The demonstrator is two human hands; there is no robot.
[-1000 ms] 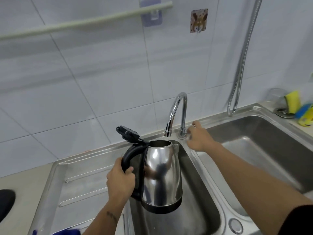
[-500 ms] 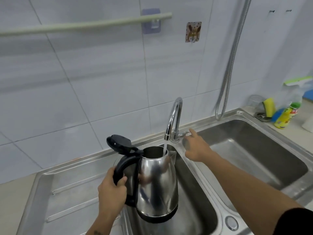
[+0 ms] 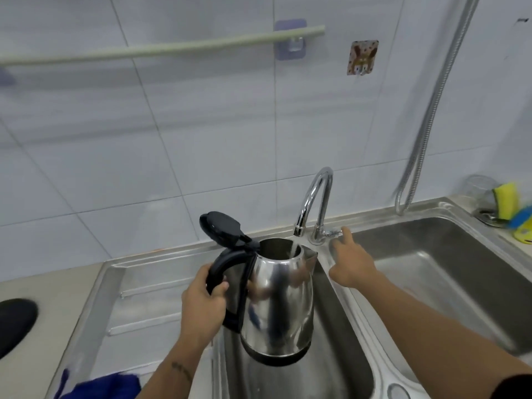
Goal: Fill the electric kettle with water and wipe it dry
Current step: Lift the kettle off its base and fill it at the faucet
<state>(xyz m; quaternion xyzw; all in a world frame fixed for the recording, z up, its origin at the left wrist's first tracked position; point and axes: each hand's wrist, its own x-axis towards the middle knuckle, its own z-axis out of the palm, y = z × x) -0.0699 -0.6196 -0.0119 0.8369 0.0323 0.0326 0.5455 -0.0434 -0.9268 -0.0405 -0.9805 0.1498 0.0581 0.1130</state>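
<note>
A shiny steel electric kettle (image 3: 280, 300) with a black handle hangs over the left sink basin (image 3: 339, 367), its black lid (image 3: 220, 227) flipped open. My left hand (image 3: 203, 305) grips the handle. A stream of water runs from the chrome faucet (image 3: 315, 197) spout into the kettle's mouth. My right hand (image 3: 349, 262) is by the faucet base, index finger stretched to the small tap lever (image 3: 334, 233), holding nothing. A blue cloth (image 3: 100, 387) lies at the bottom left edge.
A right sink basin (image 3: 449, 272) lies beside the left one, a ribbed drainboard (image 3: 144, 306) to the left. Yellow and blue sponges (image 3: 511, 208) sit at the far right corner. A metal hose (image 3: 429, 122) hangs on the tiled wall. A dark round object (image 3: 14, 323) sits at the left edge.
Water started flowing from the faucet into the kettle. My right hand drew back slightly from the tap, one finger still at the lever. The kettle stays under the spout.
</note>
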